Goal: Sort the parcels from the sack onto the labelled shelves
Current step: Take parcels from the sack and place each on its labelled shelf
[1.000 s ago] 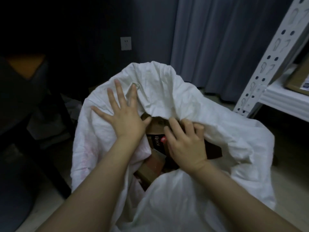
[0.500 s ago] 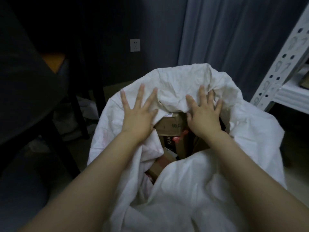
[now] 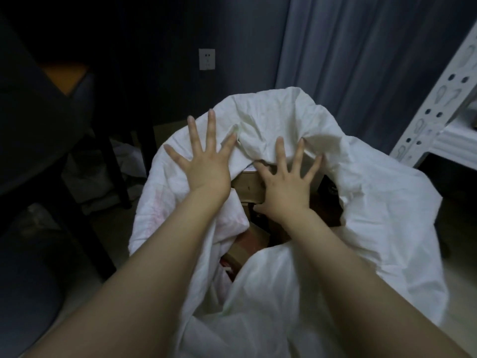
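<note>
A large white sack point(image 3: 374, 208) stands on the floor in the middle, its mouth open. Inside it lie brown cardboard parcels; the top one point(image 3: 249, 186) shows a white label at its far edge. My left hand point(image 3: 204, 164) lies flat with fingers spread on the sack's left rim. My right hand point(image 3: 286, 184) rests with fingers spread on the top parcel, fingertips against the sack's folded far edge. More parcels point(image 3: 250, 241) sit lower, mostly hidden by the cloth.
A white metal shelf unit point(image 3: 438, 120) stands at the right. A dark table leg point(image 3: 113, 171) and chair are at the left. Grey curtain point(image 3: 361, 60) and a wall socket point(image 3: 206, 59) are behind the sack.
My right hand left the parcels, rose to the sack's far rim, then spread its fingers over the top parcel. My left hand spread wider on the left rim. The camera came closer.
</note>
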